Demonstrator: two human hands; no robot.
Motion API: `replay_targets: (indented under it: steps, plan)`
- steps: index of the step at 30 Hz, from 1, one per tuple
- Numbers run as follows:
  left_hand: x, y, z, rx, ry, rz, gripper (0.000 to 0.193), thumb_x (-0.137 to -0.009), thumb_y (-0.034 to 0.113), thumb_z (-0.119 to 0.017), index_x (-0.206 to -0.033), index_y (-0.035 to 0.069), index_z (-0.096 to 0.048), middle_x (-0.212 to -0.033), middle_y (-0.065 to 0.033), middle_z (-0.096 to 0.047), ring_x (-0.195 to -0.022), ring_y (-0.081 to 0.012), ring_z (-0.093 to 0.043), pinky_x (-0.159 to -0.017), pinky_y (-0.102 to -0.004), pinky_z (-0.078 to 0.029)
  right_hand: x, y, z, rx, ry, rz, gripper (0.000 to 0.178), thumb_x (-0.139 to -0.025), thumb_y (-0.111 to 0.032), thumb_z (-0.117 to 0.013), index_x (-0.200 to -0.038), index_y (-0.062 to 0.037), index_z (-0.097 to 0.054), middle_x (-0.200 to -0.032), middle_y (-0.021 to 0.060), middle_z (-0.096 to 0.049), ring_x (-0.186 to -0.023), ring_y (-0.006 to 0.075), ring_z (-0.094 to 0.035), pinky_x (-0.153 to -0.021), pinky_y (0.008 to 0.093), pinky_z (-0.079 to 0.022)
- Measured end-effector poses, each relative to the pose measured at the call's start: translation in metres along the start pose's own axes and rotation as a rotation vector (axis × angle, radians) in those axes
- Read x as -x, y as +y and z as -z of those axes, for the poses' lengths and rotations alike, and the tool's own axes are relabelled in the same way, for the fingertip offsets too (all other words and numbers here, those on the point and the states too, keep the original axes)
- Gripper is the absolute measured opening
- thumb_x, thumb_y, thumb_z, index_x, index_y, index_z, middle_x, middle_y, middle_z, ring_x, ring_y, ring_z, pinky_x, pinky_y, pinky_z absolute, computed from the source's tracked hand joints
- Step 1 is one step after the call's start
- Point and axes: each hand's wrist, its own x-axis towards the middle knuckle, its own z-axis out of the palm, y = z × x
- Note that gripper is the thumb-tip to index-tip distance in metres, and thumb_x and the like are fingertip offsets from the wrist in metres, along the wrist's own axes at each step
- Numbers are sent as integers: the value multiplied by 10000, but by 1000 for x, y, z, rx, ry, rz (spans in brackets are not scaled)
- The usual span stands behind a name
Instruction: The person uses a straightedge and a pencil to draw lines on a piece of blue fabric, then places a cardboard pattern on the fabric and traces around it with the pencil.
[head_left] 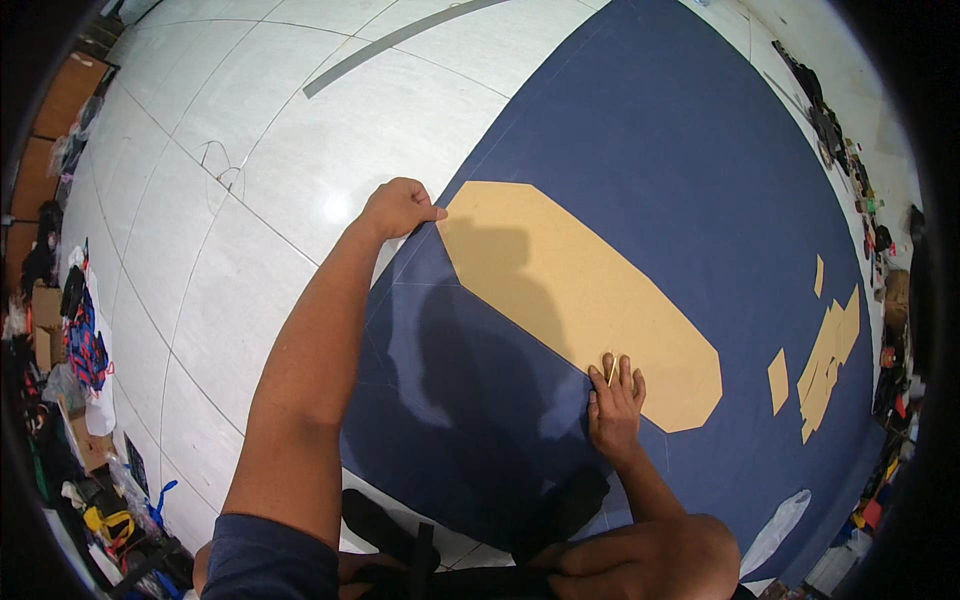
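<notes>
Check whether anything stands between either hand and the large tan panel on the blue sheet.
Nothing visible stands in the way. The right hand rests on the tan panel near its lower edge; the left hand is at its upper-left corner. The smaller tan pieces lie off to the right.

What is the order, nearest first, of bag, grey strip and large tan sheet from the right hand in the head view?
1. Large tan sheet: partly under the right hand.
2. Bag: lower right.
3. Grey strip: far upper left.
</notes>
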Motion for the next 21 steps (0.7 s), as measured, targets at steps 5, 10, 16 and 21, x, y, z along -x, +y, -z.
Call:
replay_targets:
  steps: [5, 10, 16, 21]
  plan:
    - [2, 6, 0, -31, -1, 22, 292, -785, 303, -867, -803, 57, -711, -783, -50, -702, -727, -159, -622, -694, -313, -505, 0, 2, 0, 7, 19, 16, 461, -916, -107, -637, -1377, -98, -625, -1567, 168, -479, -1501, 383, -365, -1215, 575, -216]
    - [0, 1, 2, -43, -2, 8, 304, -776, 319, -871, -802, 64, -707, -788, -60, -708, -737, -171, -636, -701, -322, -512, -1, -1, 2, -2, 4, 13, 449, -920, -107, -634, -1369, -96, -634, -1559, 169, -487, -1499, 383, -369, -1214, 573, -221]
    - [0, 3, 0, -58, 8, 51, 333, -764, 350, -878, -819, 68, -711, -813, -83, -728, -760, -204, -672, -723, -340, -533, -1, -1, 0, -2, 21, 3, 446, -926, -109, -634, -1372, -105, -633, -1556, 164, -491, -1495, 382, -374, -1212, 572, -228]
    - [-1, 2, 0, -38, -7, 10, 315, -771, 321, -880, -804, 62, -705, -779, -51, -700, -717, -167, -619, -693, -321, -503, -2, 0, 1, -11, 34, 7, 446, -919, -103, -644, -1365, -101, -636, -1551, 168, -496, -1487, 389, -383, -1209, 565, -234]
